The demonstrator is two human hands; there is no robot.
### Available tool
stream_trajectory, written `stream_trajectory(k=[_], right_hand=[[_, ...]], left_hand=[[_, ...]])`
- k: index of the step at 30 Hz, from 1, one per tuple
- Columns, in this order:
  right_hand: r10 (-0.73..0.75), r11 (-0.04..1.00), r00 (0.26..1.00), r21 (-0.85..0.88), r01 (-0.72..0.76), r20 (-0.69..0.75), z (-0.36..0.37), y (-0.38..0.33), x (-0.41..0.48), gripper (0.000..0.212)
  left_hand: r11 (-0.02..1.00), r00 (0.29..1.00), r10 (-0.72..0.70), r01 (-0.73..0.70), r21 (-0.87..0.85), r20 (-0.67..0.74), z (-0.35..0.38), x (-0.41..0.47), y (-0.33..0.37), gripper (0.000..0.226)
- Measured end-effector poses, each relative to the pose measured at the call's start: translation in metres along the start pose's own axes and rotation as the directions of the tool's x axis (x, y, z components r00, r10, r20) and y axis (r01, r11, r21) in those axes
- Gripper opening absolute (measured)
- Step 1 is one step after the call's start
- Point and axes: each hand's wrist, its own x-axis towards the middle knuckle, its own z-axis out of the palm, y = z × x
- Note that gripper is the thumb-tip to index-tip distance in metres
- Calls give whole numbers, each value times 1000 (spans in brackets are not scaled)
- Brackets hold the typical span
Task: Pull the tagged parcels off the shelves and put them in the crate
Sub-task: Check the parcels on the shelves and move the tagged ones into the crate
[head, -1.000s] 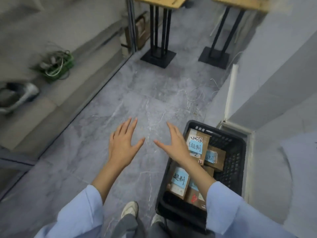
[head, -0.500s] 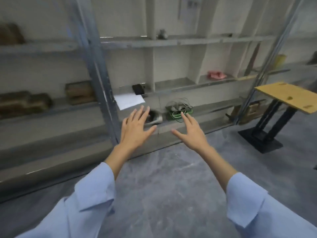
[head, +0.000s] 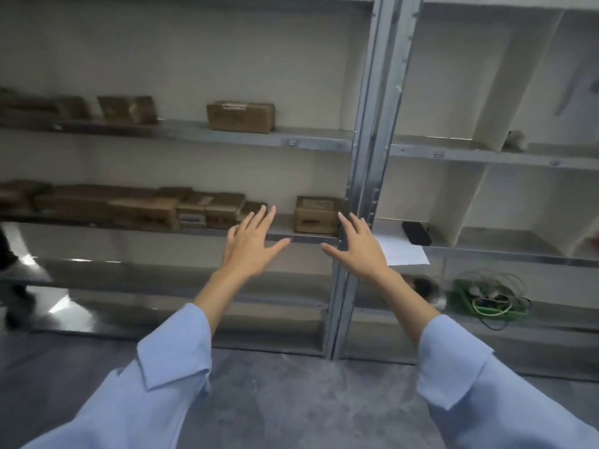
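Note:
I face a metal shelving unit. My left hand and my right hand are both stretched out with straight, spread fingers and hold nothing. Between and just beyond them a small brown parcel stands alone on the middle shelf. Left of it on the same shelf lies a row of several brown parcels. One more parcel sits on the upper shelf, with others further left. No tags can be made out. The crate is out of view.
A steel upright splits the shelving just right of my right hand. In the right bay lie a black device, a white sheet of paper and a green basket of cables. Grey stone floor lies below.
My view has swung from the floor and the crate of parcels, left and up to the shelves. Both hands stayed open and empty and now reach toward the middle shelf.

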Motion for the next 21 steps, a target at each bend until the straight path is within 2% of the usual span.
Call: stream_trajectory(k=[11, 17, 21], right_hand=[[-75, 994, 994, 84, 69, 75, 77, -74, 121, 83], [-89, 991, 989, 114, 76, 116, 142, -81, 208, 82], [-50, 987, 986, 161, 24, 161, 191, -77, 282, 82]], left_hand=[[991, 991, -128, 127, -51, -23, 15, 48, -125, 76], [989, 990, -140, 139, -59, -18, 53, 114, -182, 78], [977, 984, -175, 176, -120, 20, 87, 166, -215, 79]])
